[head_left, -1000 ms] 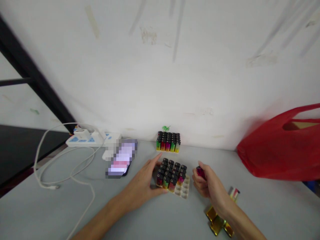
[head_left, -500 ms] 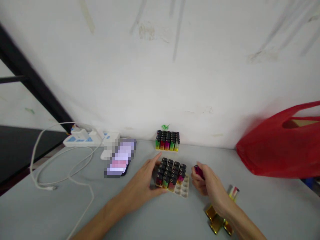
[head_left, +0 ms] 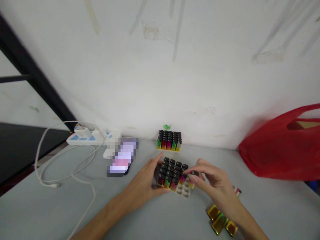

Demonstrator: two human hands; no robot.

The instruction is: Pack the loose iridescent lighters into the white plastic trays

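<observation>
The phone (head_left: pixel 123 157) left of the lighter tray (head_left: pixel 175 178) is blurred into blocks, so its screen cannot be read. The right hand (head_left: pixel 215 186) hides the tray's right edge and most of the lighter (head_left: pixel 192 178) it holds. The red bag (head_left: pixel 280 150), far right of the tray, is cut by the picture's edge (its contents too)

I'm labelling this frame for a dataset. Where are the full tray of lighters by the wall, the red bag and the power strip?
full tray of lighters (head_left: pixel 169 140): head view, on the black caps.
red bag (head_left: pixel 277 151): head view, on its side.
power strip (head_left: pixel 86 138): head view, on its top face.
</observation>
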